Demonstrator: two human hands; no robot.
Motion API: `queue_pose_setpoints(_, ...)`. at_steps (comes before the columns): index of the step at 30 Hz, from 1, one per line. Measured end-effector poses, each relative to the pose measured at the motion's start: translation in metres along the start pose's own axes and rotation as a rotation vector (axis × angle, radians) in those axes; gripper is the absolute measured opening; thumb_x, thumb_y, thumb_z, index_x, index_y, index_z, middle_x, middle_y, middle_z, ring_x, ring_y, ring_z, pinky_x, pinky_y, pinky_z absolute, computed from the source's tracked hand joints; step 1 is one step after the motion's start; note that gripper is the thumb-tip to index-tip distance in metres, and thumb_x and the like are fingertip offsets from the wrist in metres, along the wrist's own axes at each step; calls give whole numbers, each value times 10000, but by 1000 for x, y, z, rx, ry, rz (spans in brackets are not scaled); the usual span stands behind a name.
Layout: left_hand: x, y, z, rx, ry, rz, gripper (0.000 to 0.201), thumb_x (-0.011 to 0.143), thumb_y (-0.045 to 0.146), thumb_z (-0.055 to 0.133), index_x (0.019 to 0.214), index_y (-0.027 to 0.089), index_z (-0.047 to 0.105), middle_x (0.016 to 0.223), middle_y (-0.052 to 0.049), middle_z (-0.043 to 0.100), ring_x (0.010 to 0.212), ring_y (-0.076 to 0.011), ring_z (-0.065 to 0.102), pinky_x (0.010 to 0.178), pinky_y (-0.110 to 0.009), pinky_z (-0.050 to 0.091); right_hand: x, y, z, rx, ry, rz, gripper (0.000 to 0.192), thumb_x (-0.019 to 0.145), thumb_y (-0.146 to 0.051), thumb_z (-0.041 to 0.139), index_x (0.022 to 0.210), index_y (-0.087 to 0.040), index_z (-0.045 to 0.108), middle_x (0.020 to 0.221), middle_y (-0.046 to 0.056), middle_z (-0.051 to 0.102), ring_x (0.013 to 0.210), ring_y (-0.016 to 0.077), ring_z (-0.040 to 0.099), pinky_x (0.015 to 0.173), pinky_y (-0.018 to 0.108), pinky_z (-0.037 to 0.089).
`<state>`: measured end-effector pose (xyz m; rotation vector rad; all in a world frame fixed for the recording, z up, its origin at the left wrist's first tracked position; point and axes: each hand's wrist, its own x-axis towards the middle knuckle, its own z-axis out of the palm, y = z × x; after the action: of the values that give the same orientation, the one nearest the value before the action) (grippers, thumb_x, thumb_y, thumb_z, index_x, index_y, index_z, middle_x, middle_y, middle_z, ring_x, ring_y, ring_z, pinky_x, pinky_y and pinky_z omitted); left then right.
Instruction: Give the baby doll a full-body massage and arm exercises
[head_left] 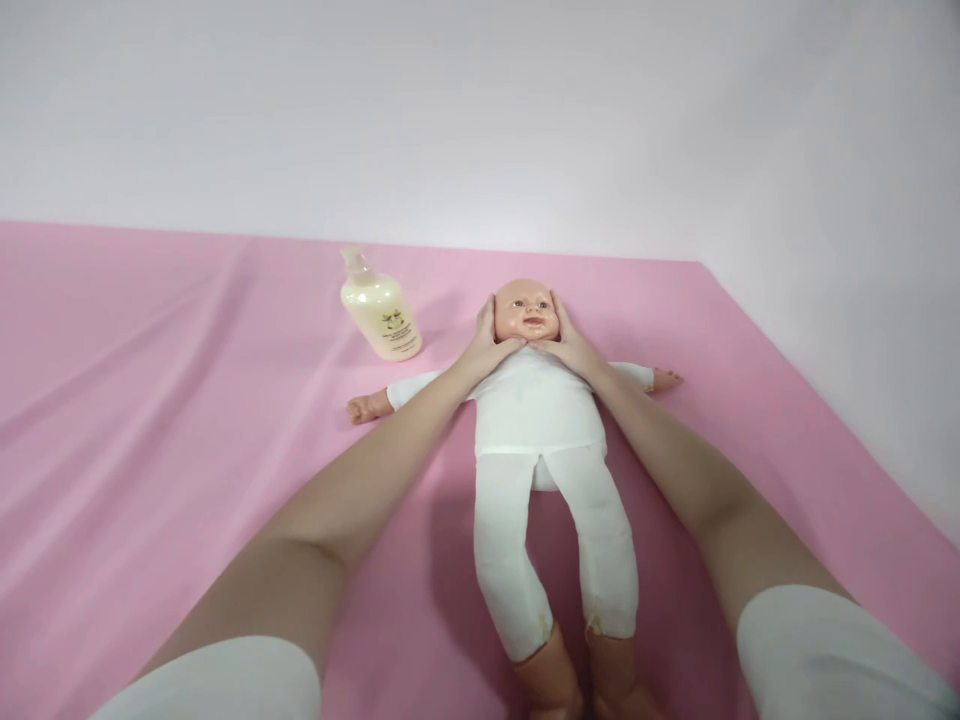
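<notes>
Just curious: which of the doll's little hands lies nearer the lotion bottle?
The doll's hand on the picture's left; the bottle stands just beyond it, while the other hand lies opposite.

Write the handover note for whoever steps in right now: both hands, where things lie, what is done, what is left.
Left hand: open, cupped against one side of the baby doll's head.
Right hand: open, cupped against the other side, thumbs meeting under the chin.
Baby doll: on its back on the pink sheet, arms spread, white suit on.
Lotion bottle: tilted, beside the head, untouched.
Done: head is cradled.
Left: cannot tell.
</notes>
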<state>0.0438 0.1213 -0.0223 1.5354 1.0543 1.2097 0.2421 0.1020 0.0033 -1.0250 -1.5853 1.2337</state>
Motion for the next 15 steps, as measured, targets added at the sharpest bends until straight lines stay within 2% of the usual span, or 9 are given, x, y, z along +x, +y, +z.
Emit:
queue_pose_setpoints(3,-3,6,2,-10,7,-33,1224,660,379,800,1645,158,109,1727,-138,95,1599,-328,148,1311,-437,188,0,0,0,-4,-3,0,1319,688,-445,818,1652,-236,-58,1703,59,264,1582,311,242,1305,504,219)
queue_pose_setpoints(8,-2,8,3,-24,40,-22,1122,654,320,759,1624,232,204,1723,-77,169,1607,-311,116,1322,-441,139,-3,-2,0,-13,14,3,1198,736,-382,733,1655,-251,-24,1711,19,248,1582,295,243,1310,497,207)
queue_pose_setpoints(13,-2,6,-1,-44,23,-14,1054,685,295,727,1616,251,235,1724,-55,188,1611,-294,95,1326,-438,90,-3,-3,-2,-54,25,-4,1107,750,-332,669,1657,-250,40,1721,-4,217,1603,261,176,1326,473,84)
queue_pose_setpoints(15,-3,4,-2,-36,7,-11,1041,709,307,715,1623,226,223,1724,-69,182,1611,-293,94,1327,-434,91,-1,0,-3,-52,34,-7,1091,756,-333,661,1655,-275,46,1723,-34,203,1609,242,150,1326,459,71)
